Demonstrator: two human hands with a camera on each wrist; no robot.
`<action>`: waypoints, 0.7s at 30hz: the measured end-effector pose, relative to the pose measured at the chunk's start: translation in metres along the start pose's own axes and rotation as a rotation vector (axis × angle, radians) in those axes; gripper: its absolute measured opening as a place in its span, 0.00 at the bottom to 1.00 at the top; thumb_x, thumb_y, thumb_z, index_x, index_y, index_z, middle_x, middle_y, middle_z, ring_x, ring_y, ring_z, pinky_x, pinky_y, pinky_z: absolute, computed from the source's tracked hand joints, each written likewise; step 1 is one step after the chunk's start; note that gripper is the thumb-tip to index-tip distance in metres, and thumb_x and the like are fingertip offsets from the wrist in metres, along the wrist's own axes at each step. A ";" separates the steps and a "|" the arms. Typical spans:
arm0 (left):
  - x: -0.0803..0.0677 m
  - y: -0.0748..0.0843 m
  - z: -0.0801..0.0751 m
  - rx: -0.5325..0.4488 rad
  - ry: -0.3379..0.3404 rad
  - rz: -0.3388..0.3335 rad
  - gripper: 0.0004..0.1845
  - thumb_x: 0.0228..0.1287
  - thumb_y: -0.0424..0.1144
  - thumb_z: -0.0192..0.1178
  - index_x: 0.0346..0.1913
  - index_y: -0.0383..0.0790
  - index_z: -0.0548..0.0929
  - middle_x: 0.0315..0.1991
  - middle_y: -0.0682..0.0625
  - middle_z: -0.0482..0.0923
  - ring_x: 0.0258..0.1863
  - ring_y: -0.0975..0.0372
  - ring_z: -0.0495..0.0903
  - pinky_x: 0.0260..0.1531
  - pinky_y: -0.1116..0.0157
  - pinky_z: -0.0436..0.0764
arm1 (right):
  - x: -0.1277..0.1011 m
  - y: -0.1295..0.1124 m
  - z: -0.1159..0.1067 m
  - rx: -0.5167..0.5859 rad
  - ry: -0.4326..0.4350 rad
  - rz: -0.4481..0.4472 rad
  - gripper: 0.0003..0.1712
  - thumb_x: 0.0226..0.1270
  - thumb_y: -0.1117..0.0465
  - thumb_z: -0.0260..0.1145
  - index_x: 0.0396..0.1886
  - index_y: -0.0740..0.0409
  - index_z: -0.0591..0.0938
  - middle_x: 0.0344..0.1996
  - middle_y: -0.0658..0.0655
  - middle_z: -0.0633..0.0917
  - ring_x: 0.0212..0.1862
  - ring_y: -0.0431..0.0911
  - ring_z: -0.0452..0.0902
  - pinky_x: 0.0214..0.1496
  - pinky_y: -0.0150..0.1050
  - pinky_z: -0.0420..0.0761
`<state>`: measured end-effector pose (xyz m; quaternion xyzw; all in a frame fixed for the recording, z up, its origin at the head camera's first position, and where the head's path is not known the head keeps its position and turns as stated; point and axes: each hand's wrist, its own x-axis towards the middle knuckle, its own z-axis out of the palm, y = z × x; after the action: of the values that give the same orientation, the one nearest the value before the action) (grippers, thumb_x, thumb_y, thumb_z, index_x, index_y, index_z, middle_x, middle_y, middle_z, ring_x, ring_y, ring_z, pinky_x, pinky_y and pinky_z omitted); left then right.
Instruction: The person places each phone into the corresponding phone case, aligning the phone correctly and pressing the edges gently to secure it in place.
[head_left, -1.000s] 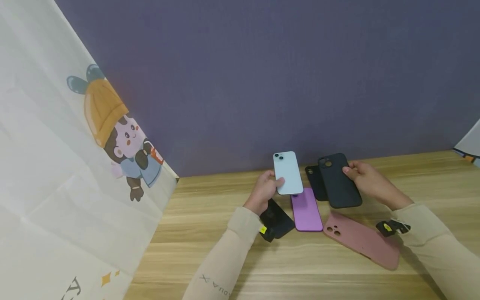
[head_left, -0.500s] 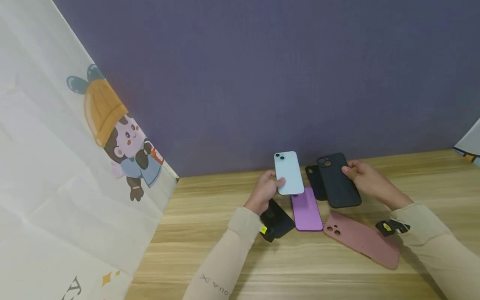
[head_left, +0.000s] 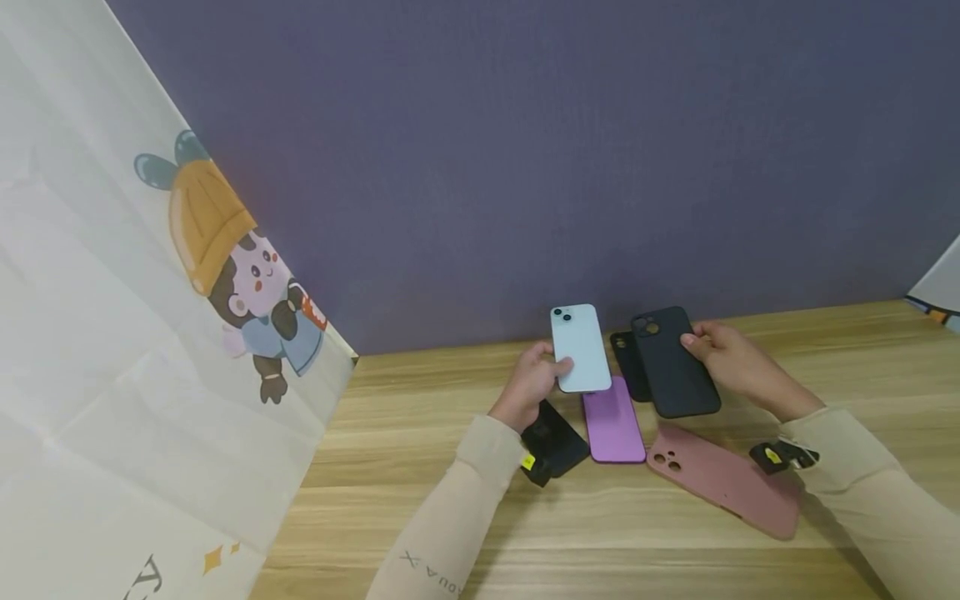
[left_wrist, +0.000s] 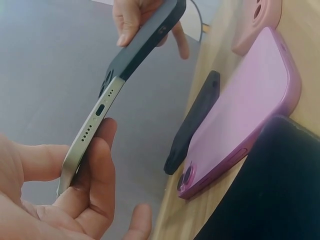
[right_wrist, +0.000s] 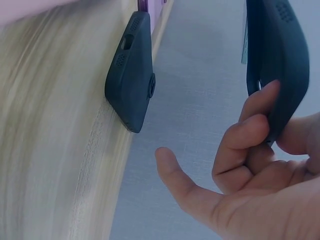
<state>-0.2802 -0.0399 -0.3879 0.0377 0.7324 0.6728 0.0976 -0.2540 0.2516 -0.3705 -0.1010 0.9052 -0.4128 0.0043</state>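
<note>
Between thumb and fingers my left hand (head_left: 528, 383) pinches a pale smartphone (head_left: 582, 350) by its left edge, its back and two camera lenses toward the head camera. In the left wrist view the phone's bottom edge (left_wrist: 100, 110) shows its charging port. My right hand (head_left: 731, 358) grips a black phone case (head_left: 678, 367) by its right edge, thumb on the back. The right wrist view shows the curved case (right_wrist: 280, 60) with the fingers on its inner side. Phone and case are raised side by side above the table, apart in the head view.
A purple phone (head_left: 615, 425) lies below the held phone. Another black case (head_left: 632, 367) lies partly behind the held one. A pink case (head_left: 727, 479) is at front right, and a dark flat item (head_left: 558, 442) sits by the left wrist. A purple-grey panel (head_left: 525, 167) stands behind the table.
The pale phone has shifted slightly to the right and the black case slightly to the left, so the gap between them is a little narrower. Both hands keep their grips.
</note>
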 end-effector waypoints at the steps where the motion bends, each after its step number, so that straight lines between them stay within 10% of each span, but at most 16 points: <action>1: 0.000 0.000 0.000 -0.001 -0.003 0.001 0.05 0.71 0.34 0.61 0.44 0.38 0.77 0.42 0.44 0.85 0.35 0.62 0.82 0.43 0.69 0.77 | 0.000 0.000 0.000 0.001 0.001 -0.003 0.27 0.87 0.50 0.38 0.50 0.72 0.71 0.31 0.59 0.78 0.32 0.45 0.73 0.32 0.38 0.72; 21: -0.002 0.001 0.003 -0.007 -0.027 -0.004 0.04 0.72 0.34 0.60 0.43 0.39 0.75 0.41 0.45 0.85 0.35 0.63 0.83 0.47 0.64 0.80 | -0.002 -0.005 0.003 0.010 0.018 -0.019 0.25 0.87 0.51 0.41 0.50 0.72 0.71 0.29 0.57 0.77 0.29 0.43 0.73 0.30 0.38 0.73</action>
<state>-0.2780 -0.0370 -0.3872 0.0450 0.7287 0.6746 0.1090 -0.2506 0.2464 -0.3689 -0.1059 0.9022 -0.4181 -0.0071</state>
